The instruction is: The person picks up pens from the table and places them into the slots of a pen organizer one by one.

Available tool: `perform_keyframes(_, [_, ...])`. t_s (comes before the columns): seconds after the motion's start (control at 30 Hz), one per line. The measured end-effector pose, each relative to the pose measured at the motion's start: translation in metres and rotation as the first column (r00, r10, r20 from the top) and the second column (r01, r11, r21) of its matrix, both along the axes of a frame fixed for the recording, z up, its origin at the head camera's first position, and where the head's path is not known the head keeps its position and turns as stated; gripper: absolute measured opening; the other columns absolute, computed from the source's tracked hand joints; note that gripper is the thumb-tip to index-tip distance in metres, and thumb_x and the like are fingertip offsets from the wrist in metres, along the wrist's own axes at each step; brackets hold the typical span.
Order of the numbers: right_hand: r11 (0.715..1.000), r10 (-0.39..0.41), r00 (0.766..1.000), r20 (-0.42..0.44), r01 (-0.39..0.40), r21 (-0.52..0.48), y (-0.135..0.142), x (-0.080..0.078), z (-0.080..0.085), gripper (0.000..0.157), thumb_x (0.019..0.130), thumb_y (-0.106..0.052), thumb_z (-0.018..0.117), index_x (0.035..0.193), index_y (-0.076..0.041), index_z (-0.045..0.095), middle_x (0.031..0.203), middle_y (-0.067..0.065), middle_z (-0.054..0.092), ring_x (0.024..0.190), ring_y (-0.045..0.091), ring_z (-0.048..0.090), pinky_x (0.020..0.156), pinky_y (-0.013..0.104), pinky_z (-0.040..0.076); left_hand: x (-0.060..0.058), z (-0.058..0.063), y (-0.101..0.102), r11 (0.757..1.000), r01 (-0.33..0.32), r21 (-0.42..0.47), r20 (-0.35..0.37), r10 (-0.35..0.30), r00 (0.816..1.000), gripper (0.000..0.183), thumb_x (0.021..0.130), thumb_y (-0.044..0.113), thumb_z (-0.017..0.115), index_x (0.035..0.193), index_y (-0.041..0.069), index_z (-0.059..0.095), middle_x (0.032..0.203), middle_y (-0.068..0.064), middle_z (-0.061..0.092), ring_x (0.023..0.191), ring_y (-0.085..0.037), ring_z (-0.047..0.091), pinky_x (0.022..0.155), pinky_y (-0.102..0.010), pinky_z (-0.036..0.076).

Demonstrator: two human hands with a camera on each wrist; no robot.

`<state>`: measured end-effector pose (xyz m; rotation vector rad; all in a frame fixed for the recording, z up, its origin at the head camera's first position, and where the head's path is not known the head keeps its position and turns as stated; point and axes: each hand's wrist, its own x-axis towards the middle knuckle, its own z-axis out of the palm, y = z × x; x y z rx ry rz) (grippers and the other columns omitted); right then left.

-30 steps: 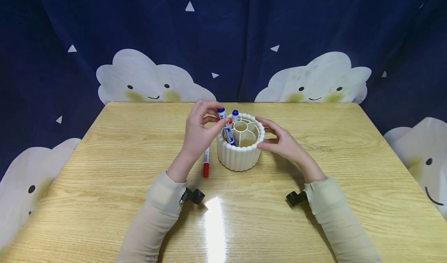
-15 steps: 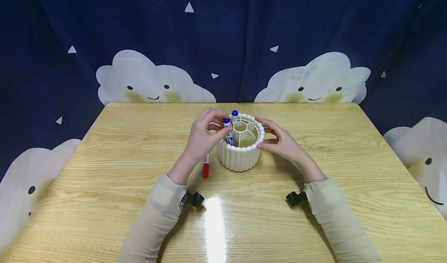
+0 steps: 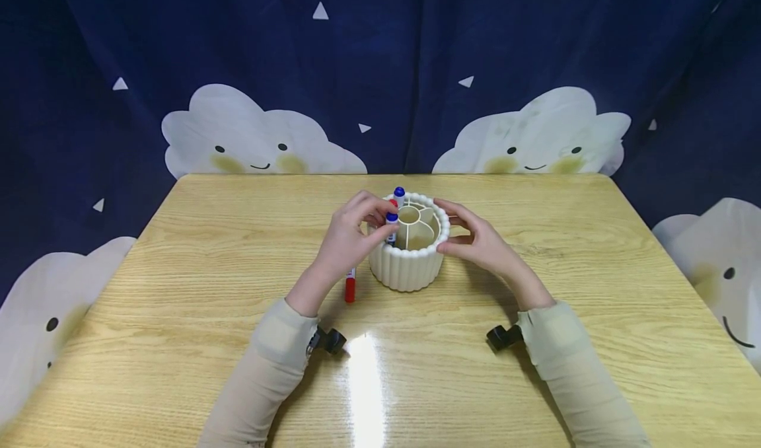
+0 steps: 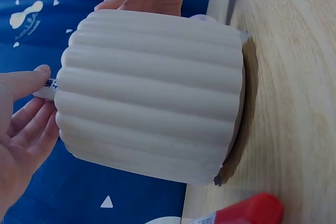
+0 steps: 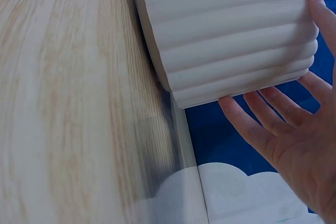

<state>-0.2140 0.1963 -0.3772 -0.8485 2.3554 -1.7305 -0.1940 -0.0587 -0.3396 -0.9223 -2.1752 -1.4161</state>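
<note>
The white ribbed pen holder (image 3: 407,271) stands upright on the table, its inside split into compartments around a central ring. My left hand (image 3: 349,230) pinches a blue-capped marker (image 3: 391,218) between thumb and fingers, its lower part down in a front-left compartment. Behind it, another blue-capped marker (image 3: 399,195) and a red tip (image 3: 393,203) show in the holder. My right hand (image 3: 480,236) holds the holder's right side, thumb at the rim and fingers behind; the right wrist view shows the fingertips (image 5: 227,103) touching the ribs. Left of the holder lies a red-capped marker (image 3: 350,288), partly hidden by my left hand.
A wooden table (image 3: 178,263) spreads around the holder, with a bright light reflection near its front. Behind its far edge hangs a dark blue curtain (image 3: 380,58) with clouds and triangles. Black wrist cameras (image 3: 334,341) sit at both sleeves.
My left hand has moved right and down, bringing the blue-capped marker from a tilt to nearly upright and deeper into the holder. The right hand and holder stay in place.
</note>
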Motion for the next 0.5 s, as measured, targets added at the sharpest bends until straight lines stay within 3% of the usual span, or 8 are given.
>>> perform_keyframes(0.27, [1.0,-0.005,1.0,0.005,0.005,0.0,0.0,0.0,0.001,0.073,0.078,-0.007,0.07,0.14,-0.016,0.034,0.135,0.01,0.041,0.115,0.031,0.045,0.085,0.028,0.05,0.0,0.001,-0.007,1.0,0.009,-0.017,0.015,-0.009,1.0,0.019,0.079,0.014,0.069,0.097,0.008,0.065,0.091,-0.001,0.058,0.076,-0.011,0.057,0.071,-0.025,0.051])
perform_keyframes(0.4, [1.0,-0.004,1.0,0.006,0.004,0.001,-0.001,0.0,0.001,0.072,0.078,-0.007,0.07,0.141,-0.016,0.034,0.136,0.01,0.041,0.115,0.03,0.045,0.085,0.028,0.05,-0.005,-0.001,-0.015,0.999,-0.03,0.009,-0.005,0.03,1.0,0.016,0.081,0.013,0.068,0.096,0.006,0.065,0.09,-0.003,0.06,0.078,-0.012,0.058,0.073,-0.025,0.052])
perform_keyframes(0.5, [1.0,-0.004,1.0,0.008,0.004,0.001,-0.001,0.001,0.002,0.072,0.078,-0.007,0.07,0.14,-0.016,0.034,0.136,0.01,0.041,0.115,0.03,0.045,0.085,0.028,0.05,-0.01,-0.004,-0.022,0.996,-0.085,0.006,0.02,0.085,0.996,0.016,0.082,0.012,0.067,0.096,0.005,0.064,0.089,-0.004,0.059,0.077,-0.013,0.058,0.072,-0.025,0.052])
